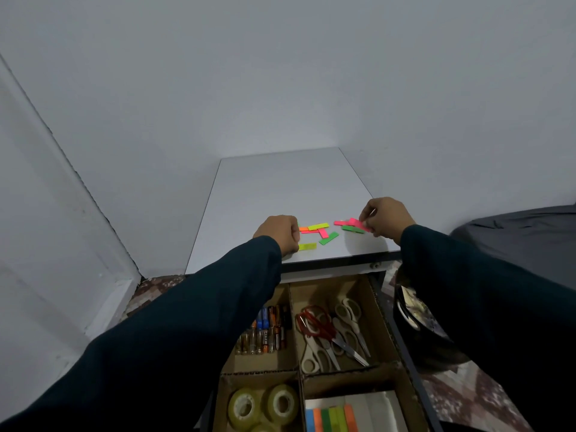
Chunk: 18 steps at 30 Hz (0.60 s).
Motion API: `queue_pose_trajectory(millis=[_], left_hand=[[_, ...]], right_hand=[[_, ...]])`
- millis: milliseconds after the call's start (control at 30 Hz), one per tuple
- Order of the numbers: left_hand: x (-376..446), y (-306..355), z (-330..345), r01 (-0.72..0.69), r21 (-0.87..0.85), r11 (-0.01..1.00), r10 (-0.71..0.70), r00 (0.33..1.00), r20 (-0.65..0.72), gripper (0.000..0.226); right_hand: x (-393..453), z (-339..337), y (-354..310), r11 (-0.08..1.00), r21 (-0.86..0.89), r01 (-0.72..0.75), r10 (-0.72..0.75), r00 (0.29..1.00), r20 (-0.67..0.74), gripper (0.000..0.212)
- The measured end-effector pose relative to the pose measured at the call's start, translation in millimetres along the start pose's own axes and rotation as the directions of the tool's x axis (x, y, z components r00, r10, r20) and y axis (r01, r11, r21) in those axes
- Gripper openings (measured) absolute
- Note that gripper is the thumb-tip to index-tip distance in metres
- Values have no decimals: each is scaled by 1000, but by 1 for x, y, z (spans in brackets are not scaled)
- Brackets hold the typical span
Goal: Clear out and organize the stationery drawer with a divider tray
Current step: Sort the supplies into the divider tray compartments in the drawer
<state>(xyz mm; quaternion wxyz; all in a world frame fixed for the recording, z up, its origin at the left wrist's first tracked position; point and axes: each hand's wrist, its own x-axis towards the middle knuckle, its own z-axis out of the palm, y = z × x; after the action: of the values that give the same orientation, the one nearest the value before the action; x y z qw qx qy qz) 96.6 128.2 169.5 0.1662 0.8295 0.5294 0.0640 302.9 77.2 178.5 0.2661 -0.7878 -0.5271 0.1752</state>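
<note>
while both dark-sleeved arms reach out over the open drawer, the person's right hand (385,219) pinches a bright pink paper sticky flag (358,224) between thumb and fingertips, just above the right side of the white square cabinet top (280,188). right beside that flag lie another pink strip (340,222) and a green strip (352,229), flat on the surface.

the left hand (280,233) sits knuckles-up with its fingers curled under; from where i stand i cannot tell whether anything is inside the fist. it rests on the top just beside a yellow flag (307,246). between the two hands a small scatter of neon flags (318,232) lies loose, yellow, orange, pink and green, some overlapping, at odd angles.

below the front edge, the brown cardboard divider tray (294,307) fills the drawer. its far left compartment holds a row of small batteries (265,335); the far right one holds several pairs of scissors (333,332), one red-handled, the rest pale-handled, piled across each other. nearer, the left compartment holds clear tape rolls (261,403) side by side, and the right one holds a pad of coloured index tabs (332,419) on a white backing.

a dark round container (417,332) stands on the patterned floor to the right of the drawer.
</note>
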Motion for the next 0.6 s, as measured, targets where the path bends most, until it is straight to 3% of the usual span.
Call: queue_pose_trajectory(millis=[133, 300, 500, 600], left_hand=[[0, 1, 4, -42, -18, 999, 42, 998, 38, 20], [6, 9, 4, -84, -39, 996, 86, 995, 45, 15], [25, 20, -5, -23, -117, 993, 23, 1000, 0, 7], [35, 24, -2, 13, -150, 989, -16, 1000, -18, 17]], right_hand=[[-1, 2, 2, 998, 36, -58, 56, 997, 46, 12], [-9, 8, 3, 948, 284, -147, 134, 989, 65, 18], [-12, 10, 9, 628, 700, -341, 264, 939, 222, 15], [-9, 6, 11, 608, 700, -375, 258, 927, 273, 17]])
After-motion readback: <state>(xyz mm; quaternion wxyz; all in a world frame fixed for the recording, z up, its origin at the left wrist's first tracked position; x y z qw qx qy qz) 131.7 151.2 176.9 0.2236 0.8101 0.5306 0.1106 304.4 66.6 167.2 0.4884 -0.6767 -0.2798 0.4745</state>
